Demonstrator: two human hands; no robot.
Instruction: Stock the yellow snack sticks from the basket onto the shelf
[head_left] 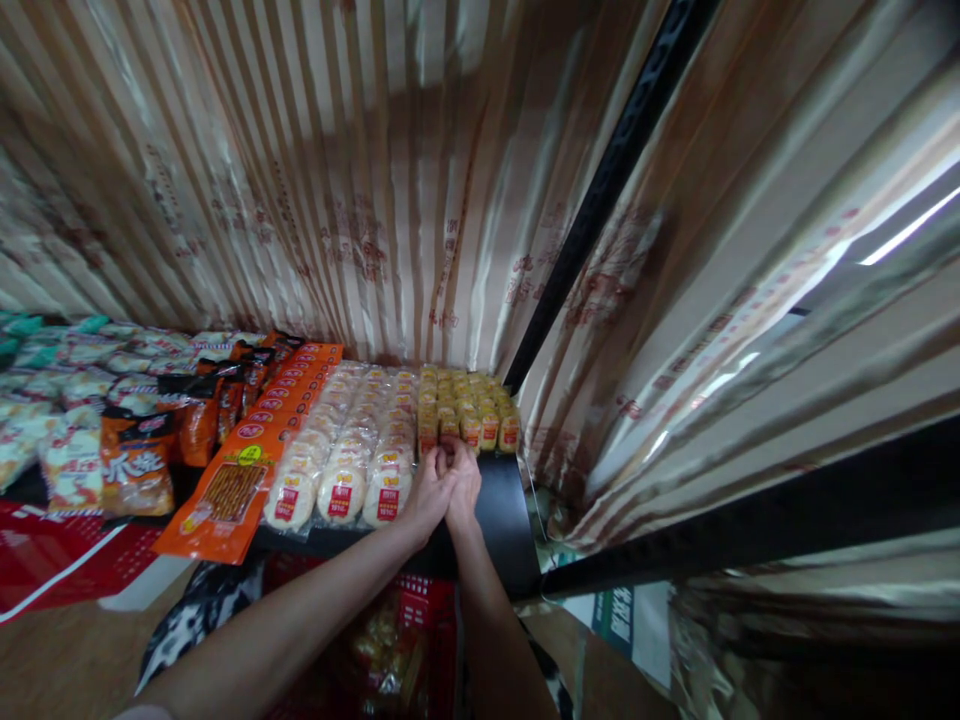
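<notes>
My left hand [430, 490] and my right hand [463, 484] meet side by side at the front of the rows of small yellow snack packets [489, 430]. Both have their fingers closed and pressed together around the front of one row, on a small yellow packet that they mostly cover. Red labels show on the neighbouring packets. Just left of my left hand stand rows of round white rice crackers [388, 490] in clear wrappers with red labels. A bare stretch of black shelf [499, 505] lies right of my right hand.
Orange snack bags [232, 495] overlap in a row further left, beside chip bags [139, 462]. A black upright post [592, 220] rises behind the shelf's right end, before pleated plastic sheeting [405, 200]. A red crate [439, 610] with packages sits below the shelf.
</notes>
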